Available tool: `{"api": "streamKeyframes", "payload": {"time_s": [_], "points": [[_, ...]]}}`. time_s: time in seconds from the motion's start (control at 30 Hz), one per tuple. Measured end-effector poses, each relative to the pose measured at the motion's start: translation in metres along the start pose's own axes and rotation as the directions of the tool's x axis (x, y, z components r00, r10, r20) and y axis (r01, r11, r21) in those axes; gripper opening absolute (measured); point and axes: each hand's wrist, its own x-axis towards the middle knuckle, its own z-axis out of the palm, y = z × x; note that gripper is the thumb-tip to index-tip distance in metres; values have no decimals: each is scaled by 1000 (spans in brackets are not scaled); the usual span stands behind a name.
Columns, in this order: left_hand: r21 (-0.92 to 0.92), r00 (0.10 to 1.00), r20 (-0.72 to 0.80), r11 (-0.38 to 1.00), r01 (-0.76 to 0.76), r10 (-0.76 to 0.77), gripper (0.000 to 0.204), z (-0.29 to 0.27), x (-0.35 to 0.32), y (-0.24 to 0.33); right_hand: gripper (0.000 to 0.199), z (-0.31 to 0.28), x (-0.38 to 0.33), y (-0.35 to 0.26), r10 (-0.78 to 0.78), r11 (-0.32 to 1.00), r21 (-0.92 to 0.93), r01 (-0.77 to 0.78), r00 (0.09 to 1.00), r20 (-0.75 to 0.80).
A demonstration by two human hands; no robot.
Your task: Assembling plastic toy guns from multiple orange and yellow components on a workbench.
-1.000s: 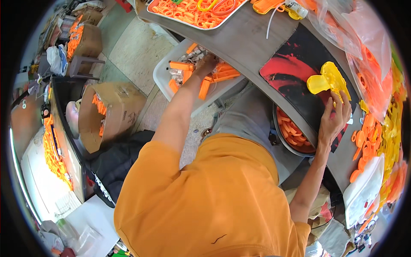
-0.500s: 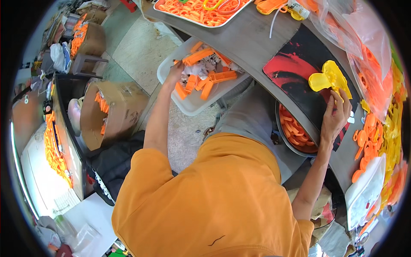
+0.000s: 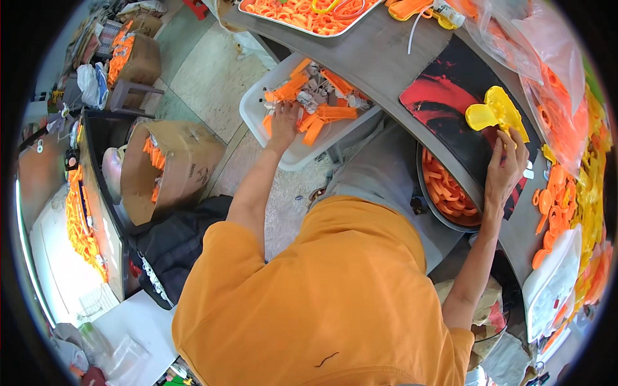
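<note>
My left hand [image 3: 284,127] reaches into a translucent white bin [image 3: 248,103], its fingers spread over the contents. Around it in the bin lie several orange plastic pieces [image 3: 337,114] mixed with small white parts. Out to the right, my right hand [image 3: 506,170] pinches the lower edge of a yellow plastic part [image 3: 500,110] with rounded lobes. That part rests on a black and red mat [image 3: 450,80] on the grey table. The fingertips of my right hand are partly hidden against the yellow part.
A white-rimmed tray of orange pieces [image 3: 309,14] stands at the table's far side. Beneath the table edge is a round pot of orange strips [image 3: 447,193]. Orange and yellow parts [image 3: 559,199] and clear bags crowd the right. Cardboard boxes [image 3: 187,167] stand on the floor at left.
My left hand has moved from the bin's left side to the right and nearer, over the orange pieces, with its fingers spreading. My right hand stays at the yellow part.
</note>
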Motion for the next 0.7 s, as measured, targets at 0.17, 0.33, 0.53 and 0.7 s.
{"api": "streamKeyframes", "payload": {"time_s": [0.17,0.33,0.53,0.7], "points": [[-356,985,101,919,169,-142,50,-35,22,-34,16,-4,3,-6,13,995,100,-7,998,-59],[-874,955,62,447,192,-288,45,-160,42,-15,16,-14,5,-19,71,984,170,-53,992,-100],[-983,959,166,-114,143,-231,45,-200,30,1,17,-18,10,-95,-45,912,407,50,999,-21],[-971,964,204,-162,176,-172,46,-209,31,11,19,19,-20,-168,-288,660,749,-62,900,328]]}}
